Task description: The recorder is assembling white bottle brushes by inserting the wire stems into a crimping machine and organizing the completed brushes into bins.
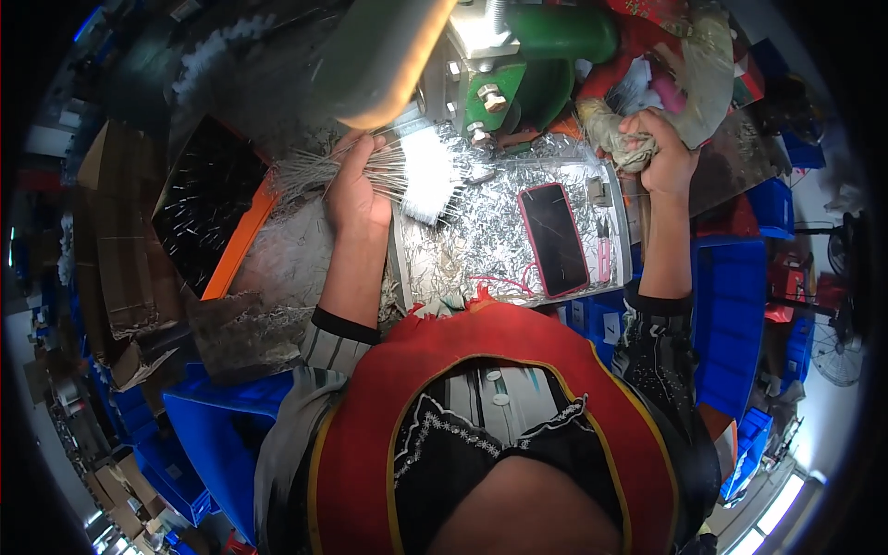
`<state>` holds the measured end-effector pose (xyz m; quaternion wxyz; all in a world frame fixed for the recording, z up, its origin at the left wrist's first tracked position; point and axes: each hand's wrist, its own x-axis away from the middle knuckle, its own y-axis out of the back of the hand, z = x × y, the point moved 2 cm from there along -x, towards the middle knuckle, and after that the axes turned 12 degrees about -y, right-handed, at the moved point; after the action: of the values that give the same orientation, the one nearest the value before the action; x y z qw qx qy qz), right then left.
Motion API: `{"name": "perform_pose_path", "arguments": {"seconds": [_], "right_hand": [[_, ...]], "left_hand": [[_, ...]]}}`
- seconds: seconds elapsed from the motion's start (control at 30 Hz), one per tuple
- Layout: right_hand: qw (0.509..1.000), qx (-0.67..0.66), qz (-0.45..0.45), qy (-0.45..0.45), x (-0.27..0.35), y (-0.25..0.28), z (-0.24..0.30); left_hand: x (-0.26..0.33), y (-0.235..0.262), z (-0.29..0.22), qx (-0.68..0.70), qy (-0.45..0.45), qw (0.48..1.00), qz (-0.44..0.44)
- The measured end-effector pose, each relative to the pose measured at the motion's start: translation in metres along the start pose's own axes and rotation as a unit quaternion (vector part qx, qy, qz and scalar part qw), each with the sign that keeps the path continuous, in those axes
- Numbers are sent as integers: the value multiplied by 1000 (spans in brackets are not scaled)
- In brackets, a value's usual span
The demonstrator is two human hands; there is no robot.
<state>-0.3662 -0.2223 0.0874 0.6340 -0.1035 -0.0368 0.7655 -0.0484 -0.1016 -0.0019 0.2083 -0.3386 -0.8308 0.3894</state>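
Head view shows my left hand (356, 190) clenched around a bundle of thin wires (388, 166) over the metal tray (606, 199), white bristly tips fanning out. They seem light and springy, best gripped mid-bundle. Right hand (659, 148) grasps a soft rag (615, 139), probably on a lever, beside the phone (553, 239).

Shiny metal wires (305, 166), glossy glass phone (553, 239), rough grimy cloth (615, 139), glossy green-painted metal machine (546, 46)
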Motion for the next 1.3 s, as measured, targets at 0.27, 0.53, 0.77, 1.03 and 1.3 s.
{"name": "perform_pose_path", "arguments": {"seconds": [0.27,0.53,0.77,1.03,1.3], "right_hand": [[986,25,-153,-61,6,-9,32],[995,45,-76,-38,-3,-12,41],[993,-24,-114,-27,8,0,-8],[988,45,-130,-75,3,-15,46],[995,6,-87,-45,2,-5,29]], "left_hand": [[-3,-6,3,2,-11,1000,-7],[1,-9,1,23,-24,998,-51],[4,-20,-8,-58,23,996,67],[10,-14,-14,-139,57,982,112],[9,-7,-12,-57,39,993,93]]}}
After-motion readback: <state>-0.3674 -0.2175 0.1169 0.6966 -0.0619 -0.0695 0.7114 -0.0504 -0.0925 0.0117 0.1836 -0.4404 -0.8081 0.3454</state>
